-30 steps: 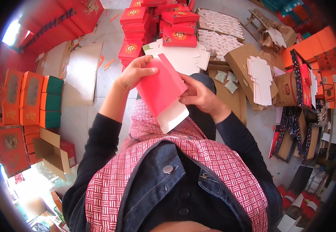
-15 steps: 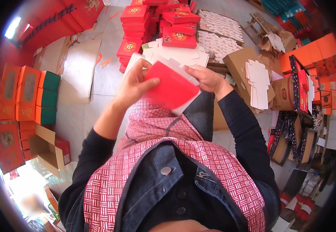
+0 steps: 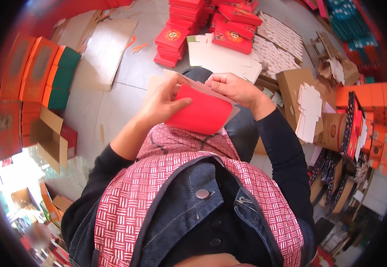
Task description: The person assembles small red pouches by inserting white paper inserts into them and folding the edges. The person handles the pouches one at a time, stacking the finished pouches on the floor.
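Note:
Above my lap I hold a piece of red card [image 3: 199,111] with pale, whitish flaps along its far and right edges. Its red face is up and looks slightly bowed. My left hand [image 3: 163,101] grips the left end, thumb on the red face and fingers behind it. At the far right edge my right hand [image 3: 237,91] is closed, thumb and forefinger pinching a pale flap. The undersides of the card and the left fingertips are hidden.
Beyond my knees, stacked red boxes [image 3: 172,38] stand near flat white card blanks [image 3: 222,58]. Trays of small patterned pieces [image 3: 276,55] lie to their right. An open brown carton [image 3: 53,138] and orange boxes [image 3: 35,73] are at left; more white blanks [image 3: 308,111] lean on cardboard at right.
The view has shifted, so the surroundings sit differently. The red card has tilted and bowed, and my right hand has curled in closer along its far edge. My left hand keeps its hold.

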Demonstrator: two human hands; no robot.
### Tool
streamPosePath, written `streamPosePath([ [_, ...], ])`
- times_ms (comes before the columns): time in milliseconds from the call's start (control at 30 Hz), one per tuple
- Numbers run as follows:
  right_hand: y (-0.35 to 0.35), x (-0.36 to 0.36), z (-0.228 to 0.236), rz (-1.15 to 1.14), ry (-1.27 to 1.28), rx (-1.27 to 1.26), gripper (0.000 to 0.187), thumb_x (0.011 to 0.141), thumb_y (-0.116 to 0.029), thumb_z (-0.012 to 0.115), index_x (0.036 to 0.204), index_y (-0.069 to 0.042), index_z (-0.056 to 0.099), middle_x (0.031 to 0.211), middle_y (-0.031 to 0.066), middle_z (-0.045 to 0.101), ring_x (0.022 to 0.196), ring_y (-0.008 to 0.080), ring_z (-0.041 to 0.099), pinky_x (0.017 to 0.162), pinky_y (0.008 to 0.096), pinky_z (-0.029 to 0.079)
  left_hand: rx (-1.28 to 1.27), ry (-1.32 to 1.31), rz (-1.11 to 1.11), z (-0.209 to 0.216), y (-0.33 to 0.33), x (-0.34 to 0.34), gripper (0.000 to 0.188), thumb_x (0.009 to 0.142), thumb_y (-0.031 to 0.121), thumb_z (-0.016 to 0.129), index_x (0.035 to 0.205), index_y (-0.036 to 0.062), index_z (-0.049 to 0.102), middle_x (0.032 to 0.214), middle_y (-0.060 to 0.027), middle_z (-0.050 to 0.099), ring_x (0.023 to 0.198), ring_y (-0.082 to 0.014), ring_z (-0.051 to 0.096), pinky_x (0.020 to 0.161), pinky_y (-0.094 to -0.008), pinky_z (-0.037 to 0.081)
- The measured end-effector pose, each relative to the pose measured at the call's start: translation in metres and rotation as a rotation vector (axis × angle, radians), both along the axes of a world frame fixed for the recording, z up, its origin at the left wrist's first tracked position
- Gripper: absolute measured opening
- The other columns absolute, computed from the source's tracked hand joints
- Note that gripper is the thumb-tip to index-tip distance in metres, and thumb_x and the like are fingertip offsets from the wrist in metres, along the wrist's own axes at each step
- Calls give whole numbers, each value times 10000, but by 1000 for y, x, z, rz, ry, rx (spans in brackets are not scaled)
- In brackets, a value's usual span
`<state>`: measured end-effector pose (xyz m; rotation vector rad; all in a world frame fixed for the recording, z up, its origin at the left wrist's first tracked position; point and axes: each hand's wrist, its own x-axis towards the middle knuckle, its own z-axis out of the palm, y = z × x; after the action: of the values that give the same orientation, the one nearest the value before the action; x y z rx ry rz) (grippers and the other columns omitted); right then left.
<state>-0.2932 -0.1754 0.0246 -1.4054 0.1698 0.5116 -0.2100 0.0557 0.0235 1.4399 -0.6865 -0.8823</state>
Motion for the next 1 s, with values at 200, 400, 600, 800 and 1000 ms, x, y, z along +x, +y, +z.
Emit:
streamPosePath([
  [200, 30, 19, 16, 66, -54, -75, 341, 925, -274, 612, 1087, 25, 628, 966, 66, 666, 875, 114, 615, 787, 260, 493, -56, 76, 140, -9, 13, -6, 319, 849, -12, 626, 1125, -11, 466, 971, -102, 629, 929, -152, 617, 786, -292, 510],
  [400, 36, 18, 24, 75, -146, -249, 339, 925, -187, 598, 1198, 15, 589, 978, 66, 665, 892, 83, 591, 797, 247, 484, -66, 179, 179, -11, 16, -9, 312, 872, -7, 599, 1149, -3, 456, 982, -100, 629, 920, -145, 611, 791, -290, 505],
  [600, 34, 0, 22, -11, -137, -224, 362, 962, -152, 526, 1310, -53, 539, 1002, 20, 653, 900, 61, 569, 817, 229, 474, -82, 314, 118, -11, 27, -9, 289, 890, 8, 595, 1131, 34, 438, 991, -72, 613, 928, -112, 588, 803, -262, 484],
  [800, 47, -4, 28, -16, -130, -281, 344, 959, -136, 514, 1296, -85, 563, 1014, 28, 663, 924, 70, 570, 842, 233, 469, -142, 328, 114, -3, 30, -12, 273, 895, 13, 598, 1111, 45, 435, 980, -60, 606, 917, -98, 580, 790, -246, 474],
  [1000, 54, -8, 41, -40, -135, -341, 346, 945, -124, 516, 1284, -83, 571, 996, 48, 680, 911, 85, 588, 835, 245, 475, -96, 311, 190, -1, 35, -16, 284, 890, 15, 604, 1126, 38, 448, 988, -66, 618, 933, -111, 594, 817, -254, 484],
])
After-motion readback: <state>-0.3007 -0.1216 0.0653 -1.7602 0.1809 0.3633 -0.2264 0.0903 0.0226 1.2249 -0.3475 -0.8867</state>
